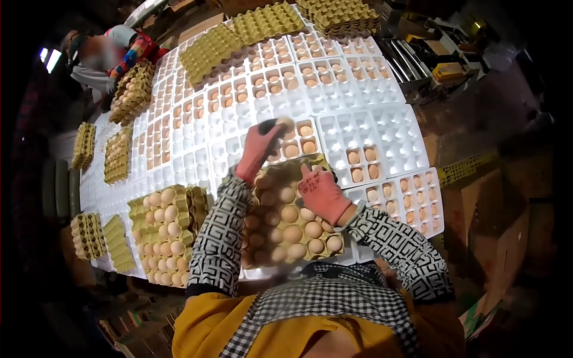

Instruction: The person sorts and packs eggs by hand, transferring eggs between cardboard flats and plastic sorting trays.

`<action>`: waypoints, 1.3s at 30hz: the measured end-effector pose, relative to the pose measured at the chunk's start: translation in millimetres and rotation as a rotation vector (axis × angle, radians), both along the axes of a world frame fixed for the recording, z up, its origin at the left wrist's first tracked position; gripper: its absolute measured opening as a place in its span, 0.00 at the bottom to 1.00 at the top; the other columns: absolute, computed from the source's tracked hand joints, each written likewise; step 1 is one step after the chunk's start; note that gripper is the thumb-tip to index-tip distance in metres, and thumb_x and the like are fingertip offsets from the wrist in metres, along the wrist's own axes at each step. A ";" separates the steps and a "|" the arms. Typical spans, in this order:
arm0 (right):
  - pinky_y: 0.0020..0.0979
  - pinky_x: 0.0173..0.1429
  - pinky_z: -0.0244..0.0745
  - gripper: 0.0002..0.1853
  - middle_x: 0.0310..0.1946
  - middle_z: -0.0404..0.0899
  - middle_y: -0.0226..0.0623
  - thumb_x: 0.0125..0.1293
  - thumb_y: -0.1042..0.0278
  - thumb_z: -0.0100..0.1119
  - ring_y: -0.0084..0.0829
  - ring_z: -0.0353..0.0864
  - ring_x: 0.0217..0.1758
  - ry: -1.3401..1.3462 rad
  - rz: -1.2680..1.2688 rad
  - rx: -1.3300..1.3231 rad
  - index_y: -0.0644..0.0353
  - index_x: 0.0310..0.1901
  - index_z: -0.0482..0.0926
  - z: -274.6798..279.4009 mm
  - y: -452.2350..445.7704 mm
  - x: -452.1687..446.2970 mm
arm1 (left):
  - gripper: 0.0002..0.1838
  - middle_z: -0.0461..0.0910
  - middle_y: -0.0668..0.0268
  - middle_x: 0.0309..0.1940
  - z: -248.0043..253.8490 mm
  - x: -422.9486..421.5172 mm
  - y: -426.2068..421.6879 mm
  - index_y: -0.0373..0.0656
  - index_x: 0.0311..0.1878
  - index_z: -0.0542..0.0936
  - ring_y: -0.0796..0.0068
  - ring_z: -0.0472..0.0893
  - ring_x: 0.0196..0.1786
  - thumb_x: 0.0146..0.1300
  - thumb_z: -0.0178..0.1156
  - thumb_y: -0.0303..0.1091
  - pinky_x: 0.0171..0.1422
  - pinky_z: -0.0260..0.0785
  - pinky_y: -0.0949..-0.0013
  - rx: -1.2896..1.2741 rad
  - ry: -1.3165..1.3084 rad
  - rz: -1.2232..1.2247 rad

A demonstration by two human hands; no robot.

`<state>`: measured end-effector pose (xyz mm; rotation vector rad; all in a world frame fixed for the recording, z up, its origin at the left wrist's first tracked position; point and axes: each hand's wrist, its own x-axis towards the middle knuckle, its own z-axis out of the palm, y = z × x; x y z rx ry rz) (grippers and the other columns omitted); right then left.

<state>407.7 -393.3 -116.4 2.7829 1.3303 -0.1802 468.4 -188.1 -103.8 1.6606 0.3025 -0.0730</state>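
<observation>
My left hand (261,148), in a pink glove with dark fingertips, is closed on an egg (285,124) above a white plastic tray. That tray's nearby cells hold several eggs (308,146). Over a fibre egg tray (316,161) in front of my body is my right hand (323,192), also gloved in pink, with writing on its back. Its fingers are curled down among the eggs (292,233); what they hold, if anything, is hidden beneath the glove.
Stacked fibre trays of eggs (164,230) stand at my left. White trays (394,134), partly filled with eggs, cover the table. Fibre trays (268,22) lie at the far side. A person (122,53) leans by egg trays at far left. Cardboard (492,230) is at right.
</observation>
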 end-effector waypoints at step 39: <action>0.33 0.51 0.77 0.23 0.42 0.83 0.35 0.62 0.66 0.60 0.29 0.82 0.51 1.275 -0.507 0.911 0.64 0.58 0.76 28.0 -16.2 13.7 | 0.30 0.80 0.59 0.57 6.6 -110.1 47.4 0.45 0.62 0.77 0.57 0.74 0.66 0.52 0.68 0.28 0.80 0.50 0.54 0.752 -0.178 -0.401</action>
